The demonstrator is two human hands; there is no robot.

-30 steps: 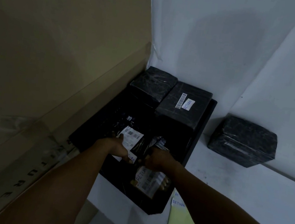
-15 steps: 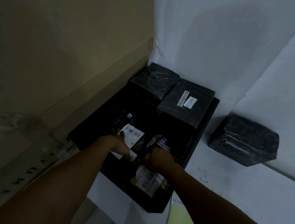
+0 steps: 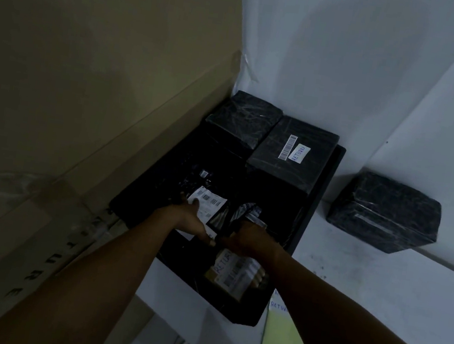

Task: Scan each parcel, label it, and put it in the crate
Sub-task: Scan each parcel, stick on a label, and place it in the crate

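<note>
White table (image 3: 377, 295) bears crate (image 3: 323, 191); both hands (image 3: 190, 219) (image 3: 248, 237) grip its parcel (image 3: 222, 215), fingers curled

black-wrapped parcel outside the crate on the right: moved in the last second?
No. The black-wrapped parcel sits on the white surface right of the crate, the same gap between them as before. Its small shift in frame matches the crate's, so that is head-camera motion.

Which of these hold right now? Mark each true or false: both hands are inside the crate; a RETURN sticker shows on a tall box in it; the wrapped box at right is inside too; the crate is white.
1. Both hands, left hand and right hand, reach into the crate: true.
2. The tall box bears a RETURN sticker: true.
3. The wrapped box is inside: false, it stands outside on the table.
4. The crate is white: false, black.
</note>
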